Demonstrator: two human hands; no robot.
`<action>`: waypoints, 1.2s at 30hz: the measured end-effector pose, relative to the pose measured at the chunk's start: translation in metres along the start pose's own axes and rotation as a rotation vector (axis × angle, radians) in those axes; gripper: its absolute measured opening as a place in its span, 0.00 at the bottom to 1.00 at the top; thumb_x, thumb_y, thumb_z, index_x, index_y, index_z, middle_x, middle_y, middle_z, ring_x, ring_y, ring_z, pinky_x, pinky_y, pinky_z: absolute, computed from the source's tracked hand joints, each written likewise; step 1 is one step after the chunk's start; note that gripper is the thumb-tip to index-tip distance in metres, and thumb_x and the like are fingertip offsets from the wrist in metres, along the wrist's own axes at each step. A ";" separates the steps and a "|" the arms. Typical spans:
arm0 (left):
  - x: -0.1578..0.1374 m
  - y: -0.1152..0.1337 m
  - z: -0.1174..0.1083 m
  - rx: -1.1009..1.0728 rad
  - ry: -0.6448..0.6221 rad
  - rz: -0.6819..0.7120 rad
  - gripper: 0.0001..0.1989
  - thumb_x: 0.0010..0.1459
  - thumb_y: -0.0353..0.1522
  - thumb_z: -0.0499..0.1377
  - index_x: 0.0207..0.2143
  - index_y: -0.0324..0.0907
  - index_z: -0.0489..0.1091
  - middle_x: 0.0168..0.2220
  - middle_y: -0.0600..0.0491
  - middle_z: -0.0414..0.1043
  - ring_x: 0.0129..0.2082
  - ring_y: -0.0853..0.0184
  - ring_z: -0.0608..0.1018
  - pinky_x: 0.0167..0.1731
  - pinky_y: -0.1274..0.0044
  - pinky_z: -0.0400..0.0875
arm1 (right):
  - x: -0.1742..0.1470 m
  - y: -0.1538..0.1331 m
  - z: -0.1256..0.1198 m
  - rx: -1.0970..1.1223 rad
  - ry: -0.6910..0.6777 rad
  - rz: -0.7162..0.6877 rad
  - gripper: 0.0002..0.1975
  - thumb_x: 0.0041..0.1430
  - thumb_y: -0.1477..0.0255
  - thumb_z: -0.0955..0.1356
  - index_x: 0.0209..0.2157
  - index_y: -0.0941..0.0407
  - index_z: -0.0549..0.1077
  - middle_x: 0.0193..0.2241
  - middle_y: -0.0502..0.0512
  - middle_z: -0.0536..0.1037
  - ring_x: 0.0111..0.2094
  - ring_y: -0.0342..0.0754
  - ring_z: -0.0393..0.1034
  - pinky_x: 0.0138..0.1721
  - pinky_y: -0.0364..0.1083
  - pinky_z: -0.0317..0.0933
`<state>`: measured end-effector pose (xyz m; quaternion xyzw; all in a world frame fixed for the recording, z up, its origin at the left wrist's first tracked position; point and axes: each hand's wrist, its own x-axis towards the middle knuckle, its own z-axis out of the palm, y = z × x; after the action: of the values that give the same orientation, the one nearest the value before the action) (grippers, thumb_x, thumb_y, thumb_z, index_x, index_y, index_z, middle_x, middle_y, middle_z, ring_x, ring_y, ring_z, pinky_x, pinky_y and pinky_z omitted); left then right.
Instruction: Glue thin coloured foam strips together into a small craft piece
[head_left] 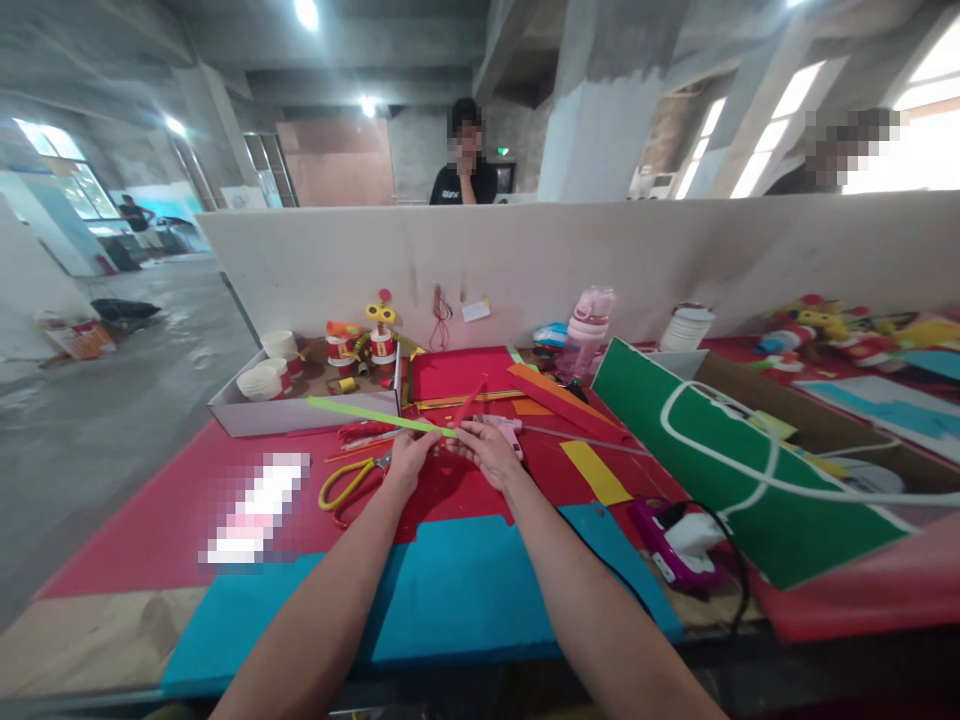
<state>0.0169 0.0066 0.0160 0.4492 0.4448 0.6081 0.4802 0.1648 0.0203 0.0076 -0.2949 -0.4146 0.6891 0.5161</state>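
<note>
A long light-green paper strip (367, 413) slants across in front of me, its right end between my fingers. My left hand (411, 458) pinches it near that end, and my right hand (489, 452) has its fingertips closed on the same end. A narrow red strip (471, 402) rises just behind the fingers; whether it is held cannot be made out. Beside my right hand lies a pink glue gun (510, 428), partly hidden. Yellow-handled scissors (346, 486) rest left of my left hand. Blue sheet material (457, 580) lies under my forearms.
At the left stands a box (315, 418) with paper cups (261, 382) and small figures (381, 345). On the right are a green-sided box (720, 470), a white cable (772, 460) and a purple power strip (671, 550). A pink bottle (589, 330) stands behind, before a white partition (525, 245).
</note>
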 end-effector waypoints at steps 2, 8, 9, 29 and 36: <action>-0.001 0.000 0.000 0.007 -0.008 0.016 0.10 0.40 0.35 0.66 0.21 0.38 0.70 0.18 0.55 0.69 0.19 0.72 0.68 0.22 0.79 0.61 | 0.001 0.001 -0.001 -0.002 0.002 -0.005 0.16 0.39 0.67 0.78 0.31 0.58 0.76 0.29 0.50 0.79 0.29 0.41 0.74 0.39 0.42 0.71; 0.001 -0.001 0.000 0.063 -0.058 0.040 0.11 0.44 0.36 0.64 0.19 0.38 0.70 0.17 0.54 0.68 0.19 0.71 0.68 0.23 0.78 0.61 | 0.001 0.001 -0.002 0.009 0.027 -0.001 0.20 0.36 0.69 0.79 0.32 0.57 0.72 0.26 0.50 0.78 0.29 0.43 0.76 0.39 0.45 0.71; 0.001 -0.001 0.000 0.061 -0.060 0.049 0.11 0.44 0.36 0.64 0.19 0.38 0.70 0.16 0.54 0.68 0.19 0.71 0.68 0.23 0.78 0.61 | 0.001 0.001 -0.001 0.008 0.034 0.006 0.20 0.35 0.69 0.79 0.31 0.57 0.71 0.26 0.50 0.78 0.29 0.44 0.76 0.38 0.44 0.71; -0.001 -0.004 0.003 0.082 -0.144 0.077 0.15 0.45 0.40 0.66 0.26 0.39 0.69 0.22 0.57 0.68 0.22 0.72 0.68 0.24 0.80 0.62 | -0.002 0.010 0.014 0.033 0.159 -0.044 0.22 0.30 0.63 0.79 0.26 0.57 0.70 0.20 0.46 0.75 0.25 0.44 0.73 0.35 0.46 0.71; 0.001 -0.005 -0.001 0.141 -0.080 0.085 0.14 0.43 0.39 0.67 0.20 0.39 0.66 0.18 0.57 0.65 0.20 0.73 0.66 0.22 0.80 0.59 | 0.000 0.013 0.013 -0.067 0.168 -0.039 0.21 0.30 0.63 0.79 0.24 0.57 0.70 0.20 0.46 0.74 0.25 0.43 0.73 0.34 0.45 0.71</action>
<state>0.0168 0.0080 0.0113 0.5241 0.4476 0.5767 0.4386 0.1478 0.0152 0.0021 -0.3606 -0.3984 0.6375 0.5521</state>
